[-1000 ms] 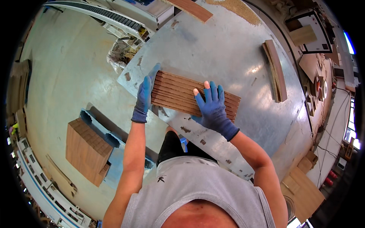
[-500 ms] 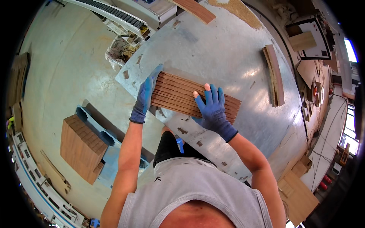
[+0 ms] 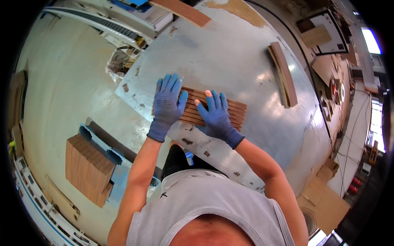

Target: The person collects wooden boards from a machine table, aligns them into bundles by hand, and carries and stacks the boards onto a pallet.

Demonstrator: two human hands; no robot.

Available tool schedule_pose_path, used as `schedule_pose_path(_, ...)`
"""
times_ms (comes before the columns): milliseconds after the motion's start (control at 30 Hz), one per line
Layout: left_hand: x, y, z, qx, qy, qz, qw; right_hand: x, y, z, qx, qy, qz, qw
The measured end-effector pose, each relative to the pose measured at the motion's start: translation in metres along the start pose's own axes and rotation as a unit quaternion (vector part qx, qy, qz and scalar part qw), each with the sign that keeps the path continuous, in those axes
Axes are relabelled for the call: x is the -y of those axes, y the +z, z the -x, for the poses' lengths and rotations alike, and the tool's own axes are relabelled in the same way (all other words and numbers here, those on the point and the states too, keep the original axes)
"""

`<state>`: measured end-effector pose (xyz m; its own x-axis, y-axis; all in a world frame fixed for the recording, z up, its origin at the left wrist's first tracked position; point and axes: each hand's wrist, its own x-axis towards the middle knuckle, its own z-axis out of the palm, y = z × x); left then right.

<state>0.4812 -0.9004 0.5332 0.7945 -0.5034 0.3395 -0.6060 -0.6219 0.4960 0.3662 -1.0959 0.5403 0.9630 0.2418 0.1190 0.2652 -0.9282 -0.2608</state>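
Note:
Several brown wood strips lie side by side in a flat bundle on the metal table, their long edges lined up. My left hand, in a blue work glove, rests flat over the bundle's left end with its fingers stretched toward the far side. On the right part of the strips lies my right hand, palm down with fingers spread. Its glove leaves two fingertips bare. Neither hand is wrapped round a strip, and both cover part of the bundle.
The grey metal table carries curved wood strips at right and a brown board at its far edge. Left of me, stacked wood pieces sit on a blue stand. A roller conveyor stands far left.
My left hand has gone from the bundle's left end edge to lying flat on top of it. The right hand stays spread on the strips. The whole view has shifted slightly.

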Motion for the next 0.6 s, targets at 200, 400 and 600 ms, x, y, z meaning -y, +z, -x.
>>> schedule_pose_path(200,-0.007,0.018,0.002,0.057,-0.004,-0.093,0.994,-0.002,-0.002,-0.002,0.015,0.011,-0.016,1.0)
schedule_pose_path(400,-0.01,0.021,0.003,0.038,-0.001,-0.12,0.992,-0.015,-0.018,0.013,0.053,0.011,0.03,0.998)
schedule_pose_path(600,-0.012,0.02,0.002,0.025,0.001,-0.108,0.994,-0.028,-0.014,0.011,0.035,-0.031,-0.023,0.999)
